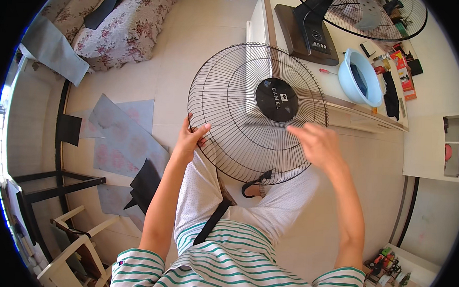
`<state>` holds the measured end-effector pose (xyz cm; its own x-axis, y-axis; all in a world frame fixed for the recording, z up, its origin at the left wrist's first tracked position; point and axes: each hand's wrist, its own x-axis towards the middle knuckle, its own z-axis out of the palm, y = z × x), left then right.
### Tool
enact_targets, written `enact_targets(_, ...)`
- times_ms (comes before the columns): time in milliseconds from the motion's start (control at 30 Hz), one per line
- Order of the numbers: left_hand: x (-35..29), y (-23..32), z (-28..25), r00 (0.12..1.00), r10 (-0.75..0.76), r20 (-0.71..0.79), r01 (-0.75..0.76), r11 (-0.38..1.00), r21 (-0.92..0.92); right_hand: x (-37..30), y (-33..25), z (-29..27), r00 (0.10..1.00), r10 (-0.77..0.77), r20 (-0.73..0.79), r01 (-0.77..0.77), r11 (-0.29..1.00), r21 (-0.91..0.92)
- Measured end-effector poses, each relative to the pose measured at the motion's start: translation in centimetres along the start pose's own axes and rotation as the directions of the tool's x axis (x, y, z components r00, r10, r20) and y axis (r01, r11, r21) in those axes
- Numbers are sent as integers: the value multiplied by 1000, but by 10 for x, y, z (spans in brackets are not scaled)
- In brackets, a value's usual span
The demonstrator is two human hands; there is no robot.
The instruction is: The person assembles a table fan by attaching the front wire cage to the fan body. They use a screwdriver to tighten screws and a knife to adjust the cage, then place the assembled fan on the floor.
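A round black wire fan grille (229,143) with a dark disc at its centre rests tilted over my lap. My left hand (192,134) grips its left rim, thumb on top and fingers behind the wires. Over the lower right of the grille, my right hand (318,144) is closed in a pinch. A thin greyish stick-like tool (265,125) runs left from its fingertips, just below the disc; blur hides its exact kind. A black clip (265,176) sits at the grille's near edge.
Ahead right, a low cabinet holds a fan base (314,40), another wire grille (380,35), a light blue basin (347,77) and small items. Grey sheets (123,132) lie on the floor at left, near a white wooden stool (71,249). A flowered sofa (122,33) stands far left.
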<state>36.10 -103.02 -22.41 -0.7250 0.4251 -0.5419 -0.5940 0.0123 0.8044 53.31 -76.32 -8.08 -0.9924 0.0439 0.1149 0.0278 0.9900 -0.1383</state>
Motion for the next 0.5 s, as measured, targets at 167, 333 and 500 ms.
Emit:
enact_targets(167,0,-3,1,1000,3,19,-2,1000,-26,1,24,-1,994,113,6,-113,993,-41)
enact_targets(333,1,0,2,1000,-8,3,8,1000,6,0,-5,4,998,-68,-6,68,998,0)
enact_targets(500,2,-2,-1,1000,-4,20,4,1000,-11,1,34,-7,991,128,-43,-131,988,-76)
